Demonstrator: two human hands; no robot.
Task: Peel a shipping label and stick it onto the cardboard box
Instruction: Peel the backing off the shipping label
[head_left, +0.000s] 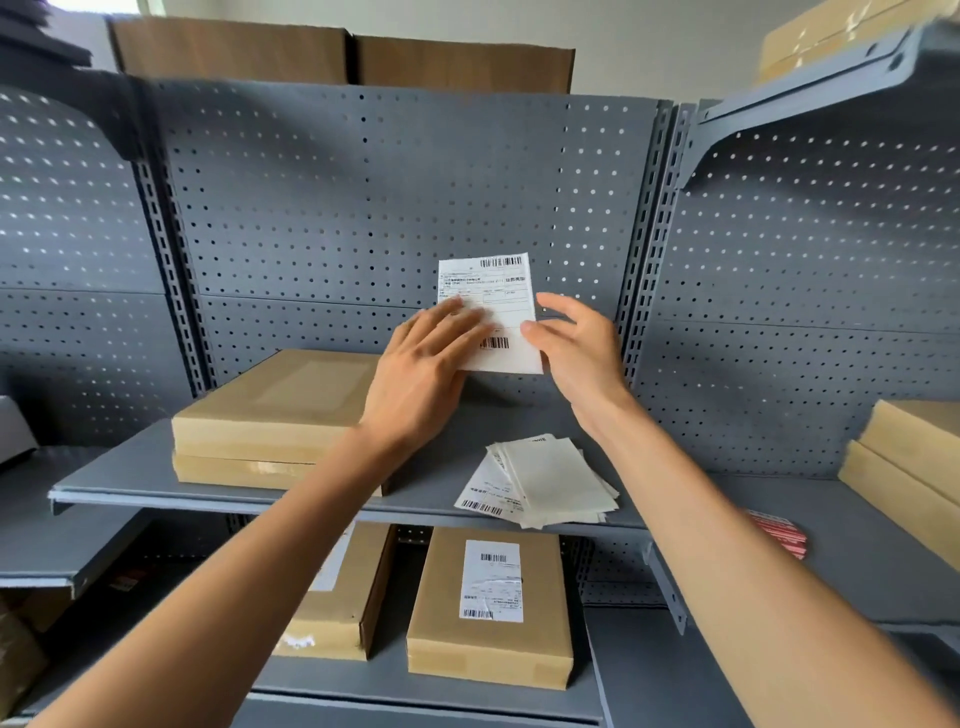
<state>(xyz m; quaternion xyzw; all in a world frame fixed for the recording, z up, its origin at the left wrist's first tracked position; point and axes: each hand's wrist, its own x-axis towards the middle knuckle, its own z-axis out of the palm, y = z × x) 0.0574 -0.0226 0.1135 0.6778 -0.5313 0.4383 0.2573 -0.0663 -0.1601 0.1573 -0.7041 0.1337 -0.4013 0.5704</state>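
Grey pegboard shelf (218, 488): your left hand (421, 374) and right hand (576, 348) pinch the shipping label (488, 291) upright, probably to start peeling; cardboard box (275, 405) waits at 9 o'clock.

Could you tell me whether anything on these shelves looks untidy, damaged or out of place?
Two things. The loose sheets on the middle shelf lie fanned and askew, overhanging its front edge. The label on the lower cardboard box looks wrinkled and scuffed across its middle.

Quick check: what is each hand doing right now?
Left hand: holding the shipping label, fingers across its face.
Right hand: thumb on the label's right edge.
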